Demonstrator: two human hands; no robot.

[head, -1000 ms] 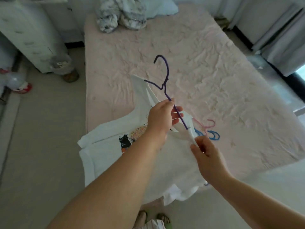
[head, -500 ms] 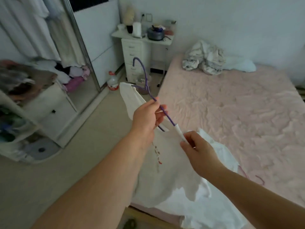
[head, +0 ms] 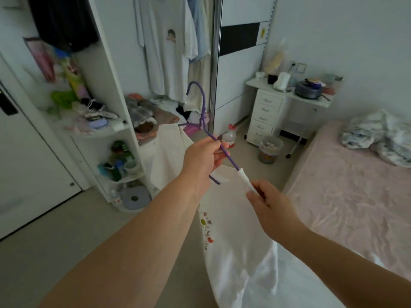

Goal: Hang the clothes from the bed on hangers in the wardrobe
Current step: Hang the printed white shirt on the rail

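Reaching forward with both arms — left hand [head: 203,157] gripping purple hanger [head: 201,121], right hand [head: 268,200] pinching white shirt [head: 233,230] over its end — facing open wardrobe [head: 155,63] holding hanging clothes, bed [head: 355,185] lying right.

Dim room — white drawer desk [head: 264,112], beige floor [head: 73,230].

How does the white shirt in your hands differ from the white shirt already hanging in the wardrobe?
The held shirt is on a purple hanger, gripped by the left hand and right hand; the wardrobe shirt hangs untouched. The held shirt is bunched, the wardrobe shirt straight. Both are white with prints.
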